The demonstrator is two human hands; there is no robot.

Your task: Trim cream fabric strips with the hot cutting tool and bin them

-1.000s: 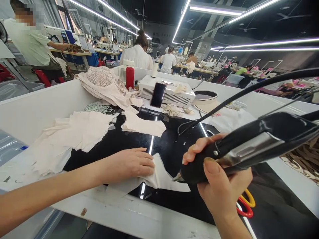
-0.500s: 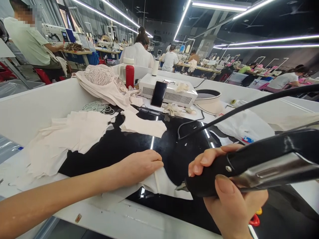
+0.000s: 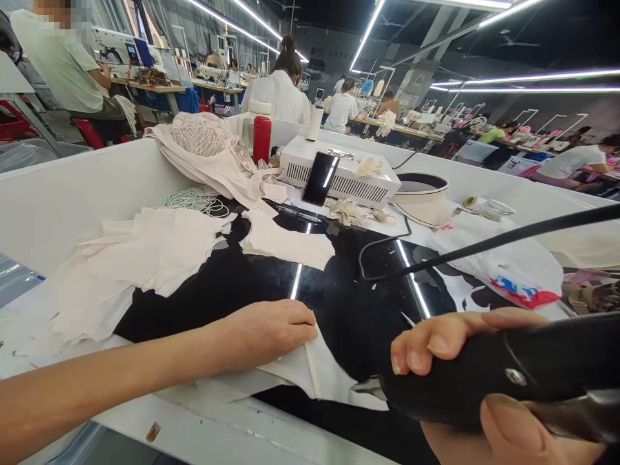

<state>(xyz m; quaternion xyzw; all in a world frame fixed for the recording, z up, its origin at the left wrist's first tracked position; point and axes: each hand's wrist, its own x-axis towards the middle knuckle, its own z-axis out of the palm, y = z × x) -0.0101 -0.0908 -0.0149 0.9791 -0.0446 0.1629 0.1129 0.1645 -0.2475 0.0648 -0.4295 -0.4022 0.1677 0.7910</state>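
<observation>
My left hand (image 3: 271, 332) rests at the near edge of the shiny black work surface, its fingers closed on a pale cream fabric piece (image 3: 334, 368). A narrow light strip (image 3: 311, 371) runs across that fabric, from under the fingertips towards the near edge. My right hand (image 3: 443, 342) is wrapped round a thick black corded hand tool (image 3: 465, 378) with a metal lever along its side. Its short metal tip (image 3: 369, 387) is at the right end of the fabric; whether the tip grips the cloth I cannot tell.
Stacked cream fabric pieces (image 3: 145, 248) lie left, a single cut piece (image 3: 285, 242) beyond my left hand. Behind stand a phone (image 3: 320, 179), a vented white box (image 3: 349, 177) and a red bottle (image 3: 262, 139). A black cord (image 3: 484, 245) crosses the right side. People sit at sewing machines beyond.
The black tool has come lower and nearer to the camera, its tip still by the fabric's right end. My left hand keeps its hold. The whole view has shifted slightly.
</observation>
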